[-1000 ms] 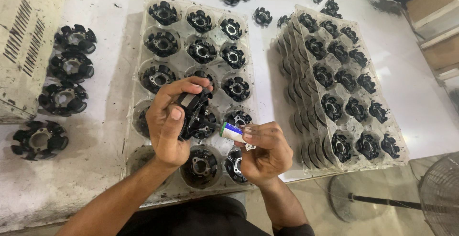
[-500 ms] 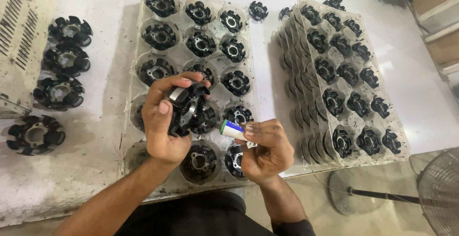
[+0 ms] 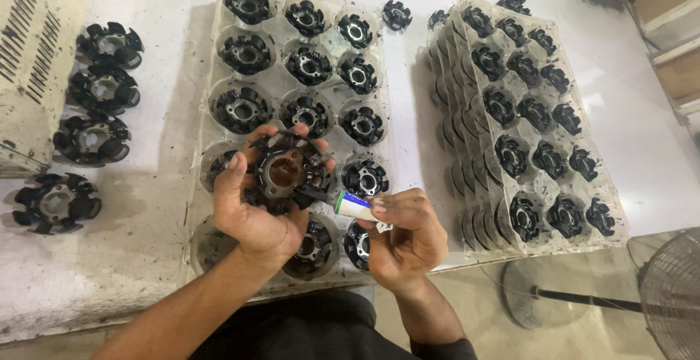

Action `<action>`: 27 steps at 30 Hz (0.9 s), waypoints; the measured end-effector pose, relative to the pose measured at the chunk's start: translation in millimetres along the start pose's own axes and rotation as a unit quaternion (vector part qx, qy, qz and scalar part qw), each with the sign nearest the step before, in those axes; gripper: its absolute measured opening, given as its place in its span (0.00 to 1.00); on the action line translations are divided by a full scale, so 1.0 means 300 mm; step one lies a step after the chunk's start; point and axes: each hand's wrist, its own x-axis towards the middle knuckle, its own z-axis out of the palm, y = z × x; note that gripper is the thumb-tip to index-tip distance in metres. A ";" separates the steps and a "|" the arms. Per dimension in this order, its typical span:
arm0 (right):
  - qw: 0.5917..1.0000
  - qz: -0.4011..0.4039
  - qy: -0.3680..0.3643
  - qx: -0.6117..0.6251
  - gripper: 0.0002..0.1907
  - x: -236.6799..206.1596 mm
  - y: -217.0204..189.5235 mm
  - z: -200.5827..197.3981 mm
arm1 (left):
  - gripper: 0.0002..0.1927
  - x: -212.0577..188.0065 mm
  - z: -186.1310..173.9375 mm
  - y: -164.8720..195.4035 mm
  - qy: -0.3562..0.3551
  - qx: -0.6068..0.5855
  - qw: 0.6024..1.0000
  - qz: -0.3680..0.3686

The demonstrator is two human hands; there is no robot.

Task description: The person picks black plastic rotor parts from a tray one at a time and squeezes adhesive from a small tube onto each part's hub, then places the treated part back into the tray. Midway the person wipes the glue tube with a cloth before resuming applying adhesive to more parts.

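Observation:
My left hand (image 3: 251, 207) grips a black round finned part (image 3: 286, 173) with a metal ring in its middle, its open face turned up towards me. My right hand (image 3: 405, 237) pinches a small white tube with a green and blue band (image 3: 354, 205); its dark tip touches the part's lower right rim. Both hands hover over a clear plastic tray (image 3: 211, 76) whose round pockets hold several of the same black parts.
A stack of similar trays (image 3: 467, 178) filled with black parts stands to the right. Several loose black parts (image 3: 93, 138) lie on the white table at the left, beside a cream vented housing (image 3: 29, 54). A fan guard on a stand (image 3: 671, 294) is at bottom right.
My left hand has turned the black part from edge-on to face up. The tube's tip now touches its rim. The right hand has barely moved.

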 end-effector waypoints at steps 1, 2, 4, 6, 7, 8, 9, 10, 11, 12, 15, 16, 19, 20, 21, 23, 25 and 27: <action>1.000 0.009 0.003 0.007 0.17 -0.003 -0.002 0.002 | 0.26 -0.002 -0.001 0.000 0.002 -0.005 1.000 -0.003; 1.000 0.018 0.006 0.014 0.17 -0.007 -0.004 0.007 | 0.26 -0.002 -0.002 0.000 0.003 -0.010 1.000 -0.006; 1.000 0.022 0.013 0.005 0.16 -0.012 -0.007 0.008 | 0.26 -0.005 -0.003 0.000 0.009 -0.026 0.999 -0.016; 0.999 0.010 0.017 -0.025 0.16 -0.013 -0.007 0.007 | 0.26 -0.008 -0.004 0.003 0.017 -0.050 0.998 -0.024; 0.999 0.007 0.029 -0.015 0.15 -0.014 -0.006 0.007 | 0.26 -0.012 -0.003 0.004 0.015 -0.054 0.998 -0.021; 0.999 0.006 0.041 -0.004 0.14 -0.016 -0.006 0.009 | 0.26 -0.016 -0.002 0.007 0.014 -0.057 0.998 -0.018; 0.999 0.005 0.053 0.005 0.13 -0.018 -0.006 0.011 | 0.27 -0.022 -0.001 0.008 0.013 -0.060 0.998 -0.015; 0.999 -0.014 0.050 0.001 0.12 -0.018 -0.003 0.012 | 0.27 -0.027 0.001 0.010 0.019 -0.056 0.998 -0.017; 0.998 -0.034 0.048 -0.003 0.12 -0.018 0.001 0.015 | 0.27 -0.032 0.004 0.012 0.024 -0.052 0.998 -0.019; 0.997 -0.054 0.046 -0.006 0.12 -0.018 0.004 0.017 | 0.27 -0.036 0.006 0.014 0.028 -0.047 0.998 -0.020; 0.995 -0.089 0.039 -0.022 0.12 -0.015 0.011 0.023 | 0.27 -0.041 0.013 0.016 0.052 -0.055 0.996 -0.035; 0.996 -0.085 0.030 -0.026 0.13 -0.015 0.009 0.022 | 0.27 -0.041 0.015 0.016 0.057 -0.059 0.996 -0.038; 0.996 -0.082 0.013 -0.037 0.14 -0.013 0.003 0.023 | 0.26 -0.040 0.015 0.016 0.069 -0.065 0.994 -0.047; 0.995 -0.086 0.013 -0.040 0.14 -0.011 0.004 0.029 | 0.26 -0.040 0.013 0.016 0.073 -0.065 0.994 -0.049; 0.995 -0.089 0.013 -0.044 0.14 -0.010 0.005 0.033 | 0.26 -0.041 0.010 0.016 0.077 -0.064 0.994 -0.051; 0.995 -0.086 0.019 -0.042 0.14 -0.010 0.004 0.039 | 0.26 -0.040 0.004 0.016 0.079 -0.074 0.992 -0.061; 0.995 -0.086 0.021 -0.043 0.14 -0.010 0.004 0.041 | 0.26 -0.039 -0.003 0.016 0.080 -0.082 0.991 -0.068; 0.995 -0.087 0.020 -0.049 0.15 -0.009 0.004 0.040 | 0.25 -0.038 -0.010 0.015 0.078 -0.089 0.990 -0.073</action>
